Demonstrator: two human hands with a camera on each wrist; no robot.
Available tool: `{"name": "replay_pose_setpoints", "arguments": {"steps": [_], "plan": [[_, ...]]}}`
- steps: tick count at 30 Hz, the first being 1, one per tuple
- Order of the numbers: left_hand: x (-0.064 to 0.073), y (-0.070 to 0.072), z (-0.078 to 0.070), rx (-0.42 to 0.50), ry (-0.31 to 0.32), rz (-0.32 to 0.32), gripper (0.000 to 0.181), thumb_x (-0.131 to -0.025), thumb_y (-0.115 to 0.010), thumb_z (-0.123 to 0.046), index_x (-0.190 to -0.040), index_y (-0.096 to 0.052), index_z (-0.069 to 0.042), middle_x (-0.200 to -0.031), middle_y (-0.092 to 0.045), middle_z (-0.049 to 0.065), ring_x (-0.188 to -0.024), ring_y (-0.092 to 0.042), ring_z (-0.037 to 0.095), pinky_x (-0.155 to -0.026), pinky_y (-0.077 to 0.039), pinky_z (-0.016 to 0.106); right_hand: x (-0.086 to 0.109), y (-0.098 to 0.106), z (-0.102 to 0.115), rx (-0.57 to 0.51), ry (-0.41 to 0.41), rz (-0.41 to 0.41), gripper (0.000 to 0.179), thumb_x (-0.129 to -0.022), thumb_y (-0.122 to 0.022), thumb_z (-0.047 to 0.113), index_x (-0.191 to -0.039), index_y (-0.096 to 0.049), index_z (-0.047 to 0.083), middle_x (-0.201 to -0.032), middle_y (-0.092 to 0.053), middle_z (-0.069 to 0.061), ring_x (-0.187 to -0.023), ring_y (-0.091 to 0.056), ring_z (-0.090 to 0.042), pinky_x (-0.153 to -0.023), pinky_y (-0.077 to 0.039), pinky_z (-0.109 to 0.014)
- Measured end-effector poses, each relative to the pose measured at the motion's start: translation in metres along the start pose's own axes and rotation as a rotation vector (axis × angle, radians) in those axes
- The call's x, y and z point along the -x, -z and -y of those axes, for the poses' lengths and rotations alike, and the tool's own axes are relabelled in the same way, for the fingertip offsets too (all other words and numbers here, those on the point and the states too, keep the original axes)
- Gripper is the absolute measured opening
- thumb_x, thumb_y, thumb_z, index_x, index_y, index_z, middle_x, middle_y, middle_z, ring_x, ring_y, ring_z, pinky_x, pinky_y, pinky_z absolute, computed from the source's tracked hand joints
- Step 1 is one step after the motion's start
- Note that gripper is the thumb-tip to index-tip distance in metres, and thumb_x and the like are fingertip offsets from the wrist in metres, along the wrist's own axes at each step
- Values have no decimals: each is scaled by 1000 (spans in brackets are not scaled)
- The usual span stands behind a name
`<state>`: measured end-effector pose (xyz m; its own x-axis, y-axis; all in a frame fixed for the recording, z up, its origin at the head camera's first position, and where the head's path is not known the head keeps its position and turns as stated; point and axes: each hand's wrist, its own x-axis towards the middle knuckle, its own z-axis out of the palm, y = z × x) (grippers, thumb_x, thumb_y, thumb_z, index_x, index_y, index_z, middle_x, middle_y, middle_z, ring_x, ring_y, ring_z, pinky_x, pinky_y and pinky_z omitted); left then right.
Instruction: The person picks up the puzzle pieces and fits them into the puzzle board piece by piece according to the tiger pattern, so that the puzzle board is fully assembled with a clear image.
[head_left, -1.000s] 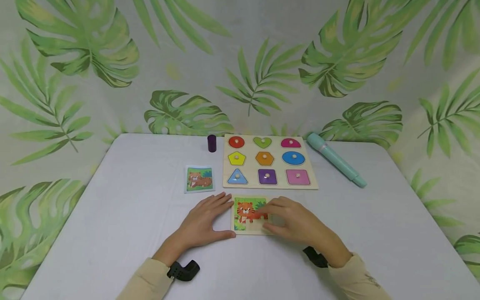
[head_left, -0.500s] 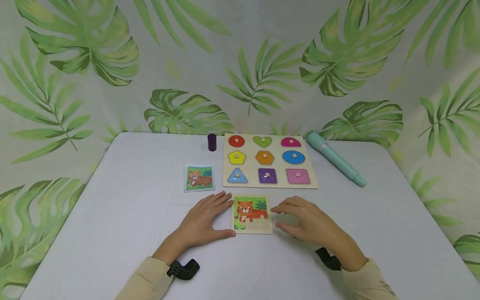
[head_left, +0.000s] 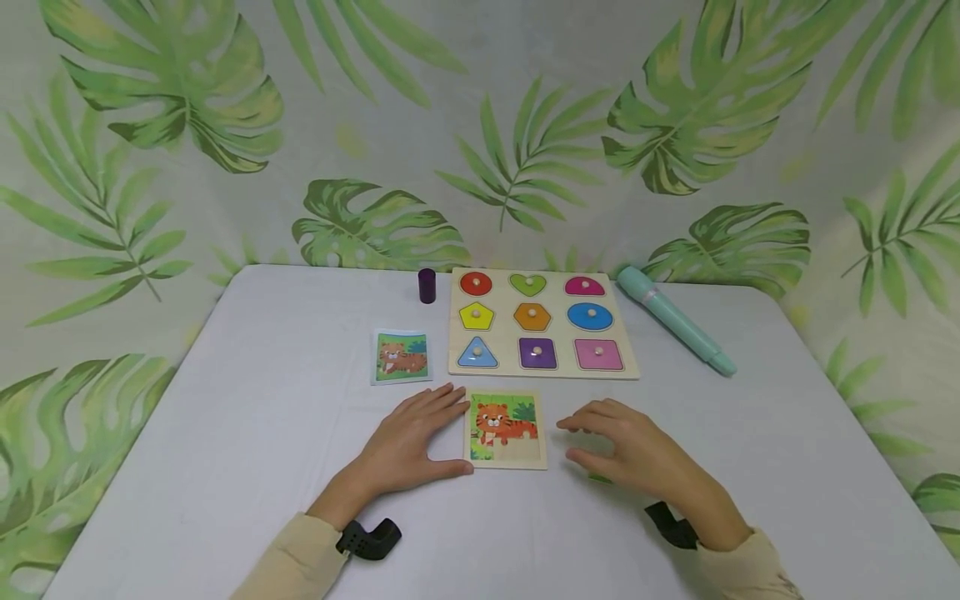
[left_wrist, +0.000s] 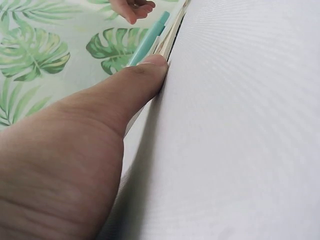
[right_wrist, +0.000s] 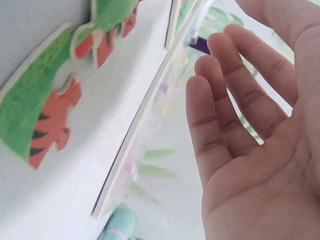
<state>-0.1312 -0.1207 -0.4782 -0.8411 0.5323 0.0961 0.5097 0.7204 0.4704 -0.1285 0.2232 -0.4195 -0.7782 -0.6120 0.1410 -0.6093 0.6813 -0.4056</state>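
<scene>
My left hand lies on the white table with its fingers spread. Its fingertips and thumb tip touch the left edge of a small wooden puzzle tray. In that tray, joined pieces make up a tiger picture, while bare wood shows at the lower right. The left wrist view has the thumb against the tray's edge. Right of the tray hovers my right hand, fingers loosely bent and holding nothing. Near it lie two loose puzzle pieces, green and orange with black stripes; the head view mostly hides them under that hand.
Behind the tray is a wooden shape board with knobbed, coloured shapes. A tiger picture card lies to its left, with a dark purple cylinder farther back. A mint-green pen-shaped toy rests at the right.
My right hand has drawn back from over the puzzle tray to its right, uncovering the picture's right side. The left hand stays at the tray's edge.
</scene>
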Motion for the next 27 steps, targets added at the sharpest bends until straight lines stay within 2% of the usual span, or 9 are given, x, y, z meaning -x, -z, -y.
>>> {"name": "replay_pose_setpoints", "arguments": {"steps": [9,16,27], "plan": [[0,0,-2,1,12,7,89,-85,-74,-64,-155,-49,-16,-166,-38,-1,-157,-27,22,-128,-24,48,9,0,-11,8,-23,8,33,-87,-85,26,-118,-77,21,-113,-72,11,-105,-64,-8,-90,-61,-36],[0,0,-1,-3,17,11,89,-85,-74,-65,-155,-49,-17,-166,-38,-1,-157,-27,21,-128,-24,48,17,1,-17,5,-45,32,33,-88,-84,31,-119,-76,21,-113,-72,12,-104,-63,-8,-84,-61,-30],[0,0,-1,-8,15,11,89,-85,-74,-65,-155,-49,-17,-166,-38,-1,-157,-27,21,-128,-24,48,26,1,-24,34,-52,60,36,-87,-84,33,-120,-76,21,-114,-72,13,-99,-60,-6,-82,-58,-26]]}}
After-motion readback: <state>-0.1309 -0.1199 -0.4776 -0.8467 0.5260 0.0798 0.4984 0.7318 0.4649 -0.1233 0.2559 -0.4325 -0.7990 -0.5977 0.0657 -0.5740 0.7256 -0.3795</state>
